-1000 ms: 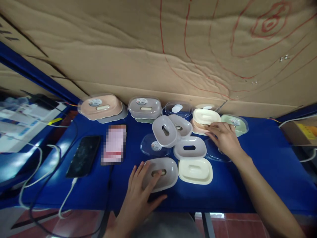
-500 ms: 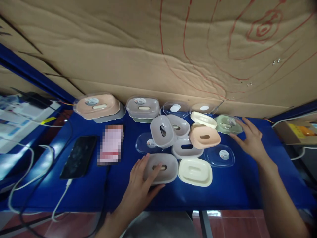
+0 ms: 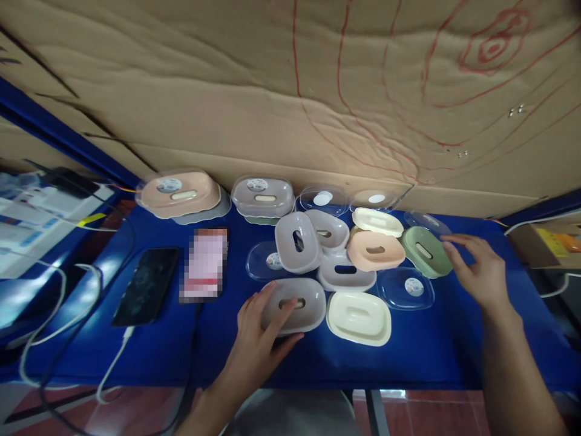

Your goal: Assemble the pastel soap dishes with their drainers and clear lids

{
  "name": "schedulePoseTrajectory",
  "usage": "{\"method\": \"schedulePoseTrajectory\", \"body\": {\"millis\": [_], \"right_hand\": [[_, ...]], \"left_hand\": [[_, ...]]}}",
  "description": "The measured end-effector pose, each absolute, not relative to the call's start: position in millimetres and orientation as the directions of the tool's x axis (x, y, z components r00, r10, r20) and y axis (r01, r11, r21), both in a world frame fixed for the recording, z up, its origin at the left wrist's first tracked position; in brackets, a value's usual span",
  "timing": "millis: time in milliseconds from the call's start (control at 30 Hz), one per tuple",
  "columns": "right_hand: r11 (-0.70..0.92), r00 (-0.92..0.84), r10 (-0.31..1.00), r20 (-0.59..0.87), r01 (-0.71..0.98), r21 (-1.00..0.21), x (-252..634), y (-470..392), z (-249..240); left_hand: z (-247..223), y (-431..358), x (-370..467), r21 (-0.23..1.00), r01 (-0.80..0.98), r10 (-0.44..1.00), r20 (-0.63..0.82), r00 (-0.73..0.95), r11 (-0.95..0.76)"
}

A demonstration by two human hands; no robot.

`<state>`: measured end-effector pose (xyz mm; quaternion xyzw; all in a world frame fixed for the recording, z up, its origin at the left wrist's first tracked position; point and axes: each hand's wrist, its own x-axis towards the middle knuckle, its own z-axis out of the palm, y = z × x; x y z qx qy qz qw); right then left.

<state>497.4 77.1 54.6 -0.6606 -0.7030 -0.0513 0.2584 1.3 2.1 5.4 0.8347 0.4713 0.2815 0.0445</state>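
Observation:
My left hand point(image 3: 261, 336) curls around the left side of a grey soap dish point(image 3: 311, 306) at the front, one finger reaching into its slotted middle. On the far right, my right hand point(image 3: 480, 269) grips the right edge of a green soap dish point(image 3: 426, 249), which sits tilted. A clear lid point(image 3: 426, 222) with a round label lies just behind the green dish. A cream tray point(image 3: 358, 318) rests beside the grey dish. Further back are more grey dishes point(image 3: 293, 241), a peach dish point(image 3: 376, 250) and a second cream tray point(image 3: 376, 222), crowded together and partly overlapping.
Lidded peach point(image 3: 179, 194) and grey point(image 3: 263, 195) soap boxes stand at the back left. Clear lids point(image 3: 402, 290) lie around the dishes. Two phones point(image 3: 145, 287) are on the left of the blue table point(image 3: 408, 363), one with a white cable. Behind rises a cardboard wall point(image 3: 204, 109).
The green dish has come out from under its clear lid toward me and tilted. My right hand moved slightly right and nearer. My left hand stayed on the grey dish.

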Motion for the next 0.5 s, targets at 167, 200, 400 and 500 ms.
{"method": "schedulePoseTrajectory", "body": {"millis": [167, 200, 400, 500], "right_hand": [[0.159, -0.094, 0.948, 0.305, 0.967, -0.197, 478, 63, 30], [0.156, -0.098, 0.951, 0.293, 0.971, -0.181, 478, 64, 27], [0.134, -0.07, 0.934, 0.351, 0.978, -0.162, 481, 69, 39], [0.15, -0.061, 0.91, 0.41, 0.97, -0.189, 465, 69, 52]], "left_hand": [[5, 2, 1, 0.354, 0.754, 0.814, 0.418, 0.402, -0.554], [4, 1, 0, 0.359, 0.752, 0.816, 0.418, 0.4, -0.553], [1, -6, -4, 0.497, 0.731, 0.879, 0.343, 0.33, -0.468], [3, -6, -1, 0.58, 0.724, 0.927, 0.261, 0.27, -0.374]]}}
